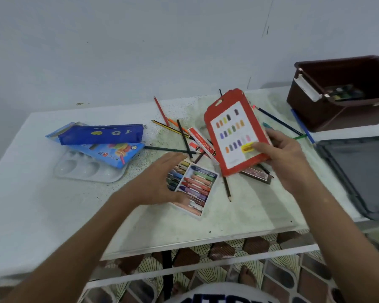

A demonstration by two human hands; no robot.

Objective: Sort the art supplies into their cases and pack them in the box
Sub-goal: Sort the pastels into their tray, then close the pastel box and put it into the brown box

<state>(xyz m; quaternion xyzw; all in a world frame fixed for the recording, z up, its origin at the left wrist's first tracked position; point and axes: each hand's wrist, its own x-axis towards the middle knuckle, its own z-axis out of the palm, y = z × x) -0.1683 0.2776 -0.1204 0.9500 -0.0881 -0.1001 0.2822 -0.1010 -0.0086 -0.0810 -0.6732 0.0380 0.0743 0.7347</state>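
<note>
A white tray of oil pastels lies near the middle of the table. My left hand grips its left side, thumb under the near edge. My right hand holds a red cardboard pastel sleeve upright and tilted above the table, thumb on its printed face. Several loose coloured pencils lie scattered behind the tray. A red pencil box lies among them. A brown plastic box stands at the far right with some supplies inside.
A blue zip pencil case rests on a blue pencil carton and a clear paint palette at the left. A dark grey lid lies at the right edge. A dark brown case lies under the red sleeve.
</note>
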